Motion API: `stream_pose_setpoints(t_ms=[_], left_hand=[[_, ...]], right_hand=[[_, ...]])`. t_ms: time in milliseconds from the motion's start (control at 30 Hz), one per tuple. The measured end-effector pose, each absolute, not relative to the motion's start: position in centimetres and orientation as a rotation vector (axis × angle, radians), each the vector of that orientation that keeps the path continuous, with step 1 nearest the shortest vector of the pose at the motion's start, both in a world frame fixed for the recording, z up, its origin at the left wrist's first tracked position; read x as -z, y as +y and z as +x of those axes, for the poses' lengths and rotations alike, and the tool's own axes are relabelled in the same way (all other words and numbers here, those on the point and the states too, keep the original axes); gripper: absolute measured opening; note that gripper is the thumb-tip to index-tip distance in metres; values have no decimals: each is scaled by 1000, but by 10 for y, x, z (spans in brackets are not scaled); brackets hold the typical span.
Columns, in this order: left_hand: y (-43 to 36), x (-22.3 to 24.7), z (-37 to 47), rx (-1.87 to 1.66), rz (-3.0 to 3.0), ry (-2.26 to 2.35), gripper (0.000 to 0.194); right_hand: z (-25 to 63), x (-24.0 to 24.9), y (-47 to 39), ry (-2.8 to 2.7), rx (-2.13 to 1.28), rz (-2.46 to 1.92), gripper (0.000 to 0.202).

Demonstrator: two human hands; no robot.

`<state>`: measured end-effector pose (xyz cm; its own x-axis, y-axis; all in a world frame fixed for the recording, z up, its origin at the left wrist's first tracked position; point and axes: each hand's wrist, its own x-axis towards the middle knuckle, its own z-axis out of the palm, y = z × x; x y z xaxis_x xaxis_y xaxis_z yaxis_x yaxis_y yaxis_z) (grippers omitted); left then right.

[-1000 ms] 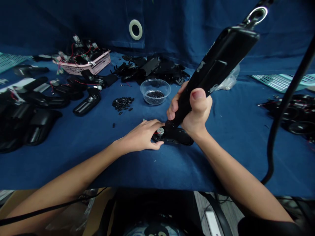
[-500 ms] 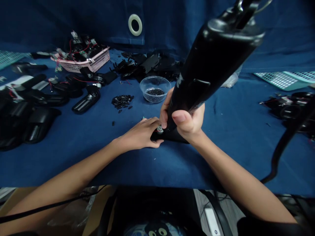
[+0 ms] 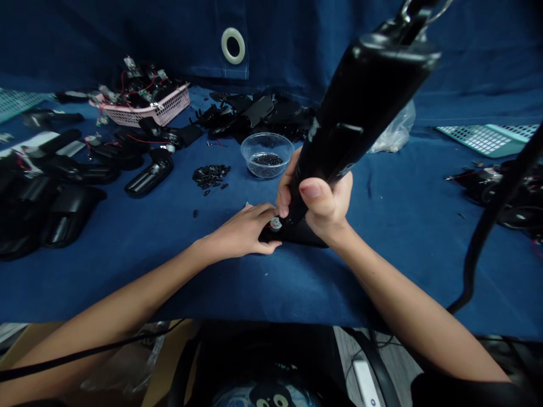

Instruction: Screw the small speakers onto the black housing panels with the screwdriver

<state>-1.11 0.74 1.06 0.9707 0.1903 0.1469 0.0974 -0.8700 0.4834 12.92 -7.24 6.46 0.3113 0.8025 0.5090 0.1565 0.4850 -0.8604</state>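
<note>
My right hand (image 3: 320, 200) is wrapped round a black electric screwdriver (image 3: 356, 107), which hangs tilted from a hook at its top end. Its lower end points down at a black plastic housing (image 3: 303, 233) on the blue cloth; the tip itself is hidden behind my fingers. With fingers and thumb on either side, my left hand (image 3: 248, 230) grips the left end of this housing. A small round metal part (image 3: 275, 223) with a red wire shows in the housing between my hands.
Behind my hands stands a clear bowl (image 3: 267, 155) of small dark screws, with a pile of small black pieces (image 3: 211, 176) to its left. Black housings (image 3: 72, 209) crowd the left side. A pink basket (image 3: 146, 110) holds wired parts. At right hangs a black cable (image 3: 470, 260).
The top of the screwdriver has shifted slightly to the left, and the black cable at right has swung left. Both hands stay almost in the same place.
</note>
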Motion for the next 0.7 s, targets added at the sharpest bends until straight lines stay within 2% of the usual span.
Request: stream_pose_setpoints(t_ms=[200, 333, 400, 500, 633, 700], left_hand=[[6, -14, -10, -233, 2608, 225, 58], [1, -17, -13, -239, 2579, 223, 60], [-2, -20, -16, -242, 2528, 233, 60], [-5, -26, -21, -312, 2383, 264, 63], [-10, -37, -22, -608, 2039, 349, 69], [-13, -42, -20, -703, 1782, 407, 61]], right_hand=[[135, -94, -77, -1063, -425, -800, 37], [173, -102, -79, -775, -211, -945, 35], [199, -90, -82, -595, -235, -1073, 30], [233, -60, -93, -338, -604, -1319, 12], [258, -28, -110, -460, -713, -1706, 14], [262, -22, -115, -509, -647, -1837, 22]])
